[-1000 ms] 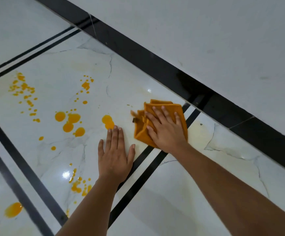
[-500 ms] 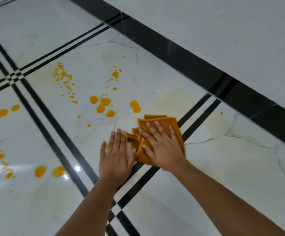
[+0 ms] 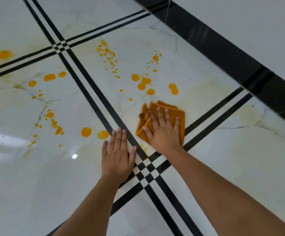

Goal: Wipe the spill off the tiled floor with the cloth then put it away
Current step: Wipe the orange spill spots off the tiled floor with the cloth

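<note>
The cloth (image 3: 164, 116), folded and orange, lies on the tiled floor (image 3: 223, 167) under the right hand (image 3: 164, 132), whose spread fingers press it flat, probably for wiping pressure. The left hand (image 3: 117, 157), open and flat, braces beside it. Orange spill drops (image 3: 141, 82) lie just ahead; open floor stretches left, a black border (image 3: 223, 53) bounds the right
</note>
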Motion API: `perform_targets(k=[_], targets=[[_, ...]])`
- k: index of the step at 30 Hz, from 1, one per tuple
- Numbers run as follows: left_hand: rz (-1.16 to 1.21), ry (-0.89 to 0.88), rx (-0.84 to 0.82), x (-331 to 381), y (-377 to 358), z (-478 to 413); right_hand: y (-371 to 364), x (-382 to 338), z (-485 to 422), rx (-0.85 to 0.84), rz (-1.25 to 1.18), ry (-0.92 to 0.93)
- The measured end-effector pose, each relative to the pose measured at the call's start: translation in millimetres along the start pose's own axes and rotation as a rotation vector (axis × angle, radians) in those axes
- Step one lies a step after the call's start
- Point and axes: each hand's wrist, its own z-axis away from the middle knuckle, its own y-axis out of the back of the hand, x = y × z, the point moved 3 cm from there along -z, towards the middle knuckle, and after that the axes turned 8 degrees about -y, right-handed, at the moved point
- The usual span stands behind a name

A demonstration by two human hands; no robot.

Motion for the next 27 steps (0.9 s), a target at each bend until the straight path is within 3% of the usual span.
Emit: perform_targets(k=[4,9,14,15,18,19,23,27], targets=[[0.006,0.02,0.017,-17.6,2.0,3.4,-14.1,-7.8,40.2,0.048,0.085,0.389],[-0.013,0.044,0.015,-34.9,3.9,14.4,-9.4,-25.5,6.7,0.078,0.034,0.105],[-0.036,0.063,0.037,-54.6,8.1,30.2,-24.2,-28.8,49.0,0.044,0.128,0.491],[-0.04,0.065,0.04,-60.2,9.1,32.9,-21.8,-28.1,39.3,0.059,0.136,0.47],[-0.031,0.083,0.032,-73.9,10.3,40.3,-17.4,-57.9,18.8,0.057,0.051,0.186],[-0.031,0.091,0.037,-76.8,11.2,40.9,-20.6,-70.7,25.5,0.046,0.048,0.184],[0.009,0.115,0.021,-85.3,15.8,44.4,-30.9,-69.1,57.8,-0.006,0.099,0.536],[0.008,0.137,-0.055,-91.8,22.5,50.1,-21.9,-89.5,23.7,0.005,0.046,0.239]])
